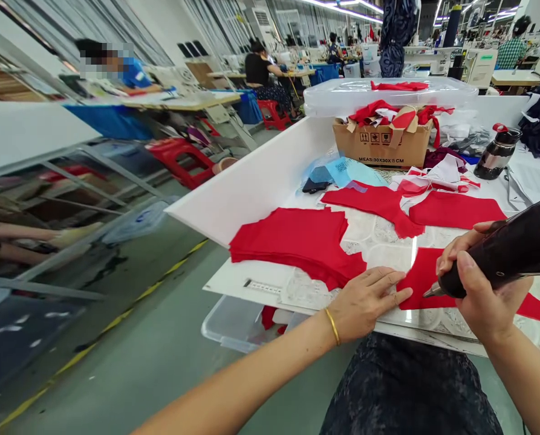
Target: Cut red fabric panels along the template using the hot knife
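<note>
My right hand is wrapped round a thick black handheld tool with a pointed metal tip. The tip hangs over a red fabric piece in front of me; I cannot tell whether it touches the cloth. Stretched out flat, my left hand rests with its fingertips at the left edge of that piece. Left of it lies a stack of cut red fabric. Two more red pieces, one curved and one straight, lie farther back.
Behind the fabric stands a cardboard box heaped with red scraps, before a clear plastic bin. A dark bottle and scissors are at right. A white panel edges the table's left. People sit at sewing tables beyond.
</note>
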The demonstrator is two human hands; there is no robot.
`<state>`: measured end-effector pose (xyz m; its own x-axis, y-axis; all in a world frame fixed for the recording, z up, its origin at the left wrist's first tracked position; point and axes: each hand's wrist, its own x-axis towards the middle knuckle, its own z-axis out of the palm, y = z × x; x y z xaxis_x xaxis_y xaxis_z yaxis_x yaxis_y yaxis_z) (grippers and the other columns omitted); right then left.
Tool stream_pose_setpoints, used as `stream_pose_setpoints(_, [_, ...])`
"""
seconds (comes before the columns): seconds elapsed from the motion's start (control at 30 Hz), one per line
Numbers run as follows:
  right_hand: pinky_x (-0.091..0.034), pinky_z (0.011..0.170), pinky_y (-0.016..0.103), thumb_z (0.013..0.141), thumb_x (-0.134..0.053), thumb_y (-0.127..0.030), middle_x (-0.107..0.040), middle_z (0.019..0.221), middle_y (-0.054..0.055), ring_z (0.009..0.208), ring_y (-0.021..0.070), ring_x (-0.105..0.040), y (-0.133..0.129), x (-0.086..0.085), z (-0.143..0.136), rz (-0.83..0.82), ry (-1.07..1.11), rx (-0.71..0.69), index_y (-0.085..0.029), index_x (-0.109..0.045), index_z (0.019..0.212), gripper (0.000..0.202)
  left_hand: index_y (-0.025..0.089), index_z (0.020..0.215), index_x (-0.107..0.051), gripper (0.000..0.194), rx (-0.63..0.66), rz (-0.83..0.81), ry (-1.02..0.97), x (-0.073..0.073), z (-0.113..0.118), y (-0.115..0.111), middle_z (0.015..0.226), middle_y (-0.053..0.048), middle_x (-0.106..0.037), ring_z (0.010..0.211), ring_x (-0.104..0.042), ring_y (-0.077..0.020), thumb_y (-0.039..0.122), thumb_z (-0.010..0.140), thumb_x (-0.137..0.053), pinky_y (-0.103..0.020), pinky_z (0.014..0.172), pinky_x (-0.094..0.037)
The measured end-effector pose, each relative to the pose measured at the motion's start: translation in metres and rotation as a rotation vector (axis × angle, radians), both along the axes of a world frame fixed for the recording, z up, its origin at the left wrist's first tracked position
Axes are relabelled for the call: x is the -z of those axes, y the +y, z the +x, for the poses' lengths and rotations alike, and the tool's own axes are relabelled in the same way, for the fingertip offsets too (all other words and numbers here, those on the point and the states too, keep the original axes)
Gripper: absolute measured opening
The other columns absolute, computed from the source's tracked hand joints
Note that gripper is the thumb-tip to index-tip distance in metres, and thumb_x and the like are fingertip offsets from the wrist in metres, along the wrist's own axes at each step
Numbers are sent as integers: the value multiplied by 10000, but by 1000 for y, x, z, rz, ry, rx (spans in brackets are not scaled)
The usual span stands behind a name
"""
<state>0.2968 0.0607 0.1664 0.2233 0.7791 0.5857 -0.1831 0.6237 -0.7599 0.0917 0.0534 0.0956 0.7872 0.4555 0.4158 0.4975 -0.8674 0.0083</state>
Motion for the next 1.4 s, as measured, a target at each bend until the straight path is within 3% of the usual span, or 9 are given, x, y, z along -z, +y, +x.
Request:
stream_pose_setpoints(0.27, [-531, 487, 291, 889, -716, -186, -644, 709, -61, 520, 140, -614, 8, 4, -20, 22, 4, 8, -245, -560, 1119, 284, 177, 1322, -619, 405, -57, 39, -12, 0, 3, -15, 1130, -106, -648, 1020, -597, -235, 53, 946, -539, -374, 903, -543])
stream_pose_setpoints(0.73, [-533, 524, 294, 891, -682, -181, -626, 686, -77, 523, 134, -597, 15, 11, -34, 14, -39, -2, -255, -527, 1125, 290, 164, 1387, -579, 395, -65, 33, 84, 0, 4, -14, 1096, -101, -615, 985, -552, -230, 112, 1000, -516, -374, 879, -471])
stream_pose_setpoints(1.0, [-497, 509, 292, 911, -673, -161, -603, 682, -73, 529, 132, -589, 16, 17, -34, 0, -53, -19, -257, -560, 1095, 237, 173, 1355, -595, 410, -67, 51, 26, -2, 4, -14, 1077, -88, -623, 922, -543, -225, 73, 967, -509, -365, 823, -463])
stream_pose_setpoints(1.23, [-529, 526, 291, 924, -720, -237, -629, 725, -48, 572, 139, -604, 3, 3, -26, 38, 17, -22, -249, -576, 1125, 247, 153, 1242, -654, 346, -106, 73, -127, 2, 0, -18, 1046, -100, -629, 982, -558, -220, 67, 979, -446, -357, 899, -483])
stream_pose_setpoints(1.4, [-537, 522, 292, 925, -715, -236, -618, 728, -45, 571, 144, -600, -12, -1, -21, -20, -24, -84, -270, -584, 1140, 253, 173, 1292, -651, 384, -114, 47, -69, 1, 1, -17, 1101, -104, -641, 1023, -565, -226, 64, 965, -481, -360, 929, -482])
